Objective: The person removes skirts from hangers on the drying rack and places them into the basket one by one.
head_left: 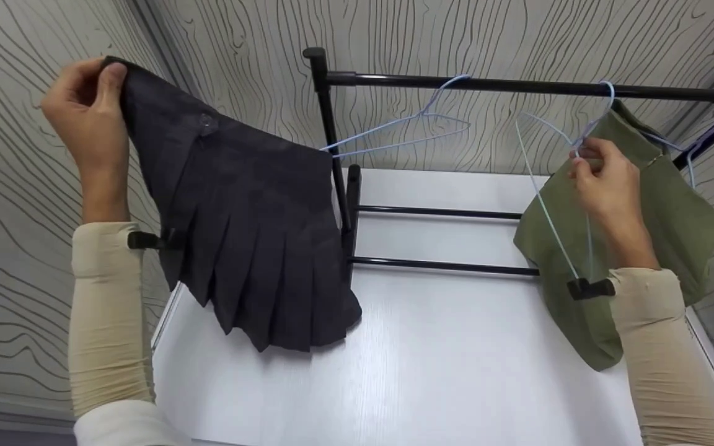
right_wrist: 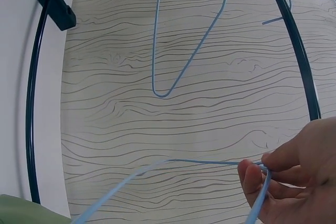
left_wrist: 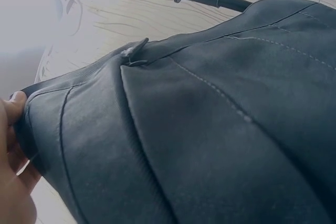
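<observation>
- The left hand (head_left: 90, 111) pinches the black pleated skirt (head_left: 258, 204) at the upper left corner of its waistband, thumb in front.
- From that grip the skirt spreads rightward and down, the waistband sloping away from the fingers; a small fastening (head_left: 207, 122) sits on it, to the right of the hand.
- The pleated lower edge hangs in loose points above the white board (head_left: 425, 359), while the skirt's right side overlaps the frame of the black garment rack (head_left: 326, 111).
- The right hand (head_left: 614, 176) has thumb and fingertips together on a light-blue wire hanger (right_wrist: 205, 161), close below its hook, which appears to sit at the top rail (head_left: 518, 88).
- Skirt and held hanger are well apart, with a second blue hanger (right_wrist: 154, 51) between them on the rail; its left end reaches the skirt's upper right corner, and whether it goes inside the cloth cannot be told.
- Open room for the right hand lies on its left, along the stretch of rail up to the second hanger.
- Room is tighter on the other side: an olive-green garment (head_left: 673, 217) hangs just behind and beside the right hand.
</observation>
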The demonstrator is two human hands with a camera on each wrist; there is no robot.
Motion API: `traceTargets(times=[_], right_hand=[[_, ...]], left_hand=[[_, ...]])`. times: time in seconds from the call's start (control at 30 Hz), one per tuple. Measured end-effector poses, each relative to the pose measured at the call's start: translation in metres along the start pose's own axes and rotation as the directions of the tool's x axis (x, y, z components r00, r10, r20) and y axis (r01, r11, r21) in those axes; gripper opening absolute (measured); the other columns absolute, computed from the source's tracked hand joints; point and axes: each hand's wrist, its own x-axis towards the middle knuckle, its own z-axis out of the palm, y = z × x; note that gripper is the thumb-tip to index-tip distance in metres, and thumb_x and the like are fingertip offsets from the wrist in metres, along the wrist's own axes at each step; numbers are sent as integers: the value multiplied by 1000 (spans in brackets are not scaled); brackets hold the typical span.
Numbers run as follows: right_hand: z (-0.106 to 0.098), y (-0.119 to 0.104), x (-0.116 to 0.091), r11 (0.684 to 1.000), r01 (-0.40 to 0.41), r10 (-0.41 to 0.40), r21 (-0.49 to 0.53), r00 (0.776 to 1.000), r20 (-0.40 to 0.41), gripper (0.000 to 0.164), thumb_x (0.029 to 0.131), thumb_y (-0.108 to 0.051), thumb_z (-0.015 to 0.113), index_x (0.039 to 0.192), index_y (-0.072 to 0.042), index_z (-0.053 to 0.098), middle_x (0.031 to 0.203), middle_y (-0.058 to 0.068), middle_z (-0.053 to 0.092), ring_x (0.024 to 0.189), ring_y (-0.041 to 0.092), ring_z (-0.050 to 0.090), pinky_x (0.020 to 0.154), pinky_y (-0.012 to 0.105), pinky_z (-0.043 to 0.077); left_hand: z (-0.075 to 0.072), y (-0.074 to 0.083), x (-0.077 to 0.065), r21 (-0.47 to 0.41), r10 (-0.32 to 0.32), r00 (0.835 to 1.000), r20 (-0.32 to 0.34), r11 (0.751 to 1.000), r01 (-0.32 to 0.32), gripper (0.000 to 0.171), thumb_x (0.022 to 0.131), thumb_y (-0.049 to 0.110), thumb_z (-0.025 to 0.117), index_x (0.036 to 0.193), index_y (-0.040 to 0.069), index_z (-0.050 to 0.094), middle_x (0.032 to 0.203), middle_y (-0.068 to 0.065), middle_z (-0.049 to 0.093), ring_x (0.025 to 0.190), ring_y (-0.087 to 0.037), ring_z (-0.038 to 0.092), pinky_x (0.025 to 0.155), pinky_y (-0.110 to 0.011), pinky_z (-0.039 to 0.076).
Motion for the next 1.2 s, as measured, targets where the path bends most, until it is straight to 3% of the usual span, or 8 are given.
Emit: traceTargets(times=[0.07, 0.27, 0.5, 0.6, 0.9, 1.1, 1.2], right_hand=[[0, 0, -1, 1000, -2, 2, 8, 1000, 3, 46, 104, -30, 44, 145, -9, 43, 131, 17, 57, 89, -4, 56, 69, 3, 45], [1, 1, -3, 1000, -10, 10, -10, 1000, 8, 49, 103, -34, 46, 146, -10, 43, 135, 16, 56, 103, 8, 59, 78, 7, 46], [0, 2, -2, 999, -16, 16, -43, 1000, -4, 49, 102, -34, 47, 145, -11, 44, 139, 16, 54, 122, 28, 56, 102, 36, 49], [-2, 3, -2, 999, -18, 18, -38, 1000, 6, 49, 102, -33, 47, 146, -11, 43, 140, 16, 52, 125, 30, 54, 104, 40, 47], [-8, 7, -3, 999, 21, -23, -43, 999, -36, 46, 100, -31, 52, 141, -10, 49, 133, 15, 55, 117, 18, 55, 97, 22, 46], [-15, 8, -4, 998, 26, -28, -50, 999, -44, 48, 100, -33, 51, 141, -9, 47, 134, 16, 52, 119, 23, 52, 101, 26, 45], [-18, 9, -4, 999, 18, -20, -45, 999, -51, 47, 100, -32, 52, 141, -10, 48, 134, 14, 52, 119, 20, 52, 102, 25, 44]], left_hand=[[-1, 0, 1, -25, -52, 998, -21, 998, 51, 16, 85, 15, 76, 89, 0, 75, 85, -6, 68, 72, -13, 57, 71, -23, 42], [-4, -5, 5, -19, -70, 997, -38, 997, 69, 15, 85, 15, 77, 88, 0, 75, 86, -8, 69, 73, -14, 57, 71, -24, 43], [-8, -9, 8, 9, -93, 994, -56, 996, 94, 15, 85, 18, 77, 87, 3, 76, 86, -7, 69, 72, -14, 57, 70, -24, 42], [-10, -9, 8, 18, -89, 994, -57, 996, 90, 14, 85, 17, 77, 87, 3, 75, 85, -7, 68, 72, -14, 56, 70, -24, 42], [-16, -11, 12, 52, -77, 994, -75, 995, 81, 15, 86, 19, 75, 89, 4, 75, 86, -5, 67, 73, -13, 56, 71, -24, 41], [-19, -9, 14, 173, -43, 995, -93, 983, 59, 18, 88, 25, 71, 92, 8, 76, 88, 2, 66, 77, -9, 56, 74, -23, 42], [-20, -9, 16, 171, -44, 993, -114, 983, 63, 18, 88, 25, 72, 91, 7, 76, 87, 2, 65, 77, -9, 57, 75, -23, 42]])
